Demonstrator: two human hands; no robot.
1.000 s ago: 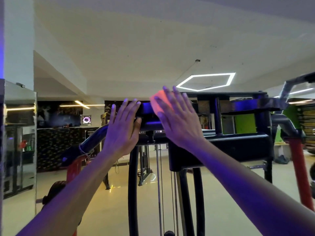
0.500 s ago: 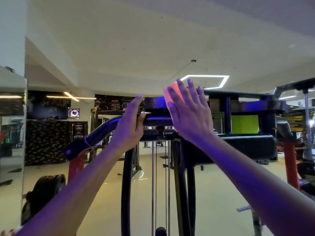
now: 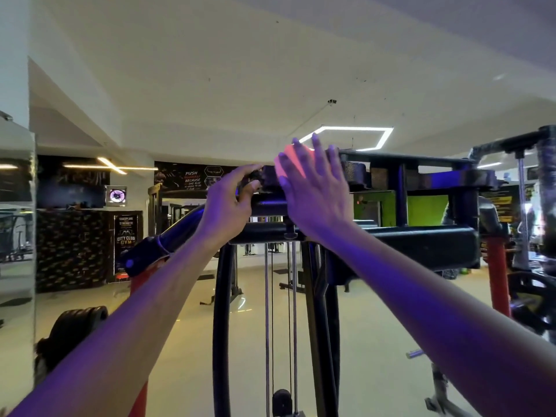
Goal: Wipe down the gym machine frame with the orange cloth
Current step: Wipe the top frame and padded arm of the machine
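While the left hand point(image 3: 228, 206) is curled round the black machine frame point(image 3: 421, 236), the orange cloth point(image 3: 293, 164) is pressed there by the right hand point(image 3: 316, 191), fingers point(image 3: 319, 152) straight and spread.

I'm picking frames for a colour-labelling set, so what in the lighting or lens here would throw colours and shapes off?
Head view: purple light tints both arms and the black machine frame; the orange cloth under the right hand glows washed-out pink; the hexagon ceiling light blows out white; wide-angle distortion bends the edges; the left hand looks slightly soft.
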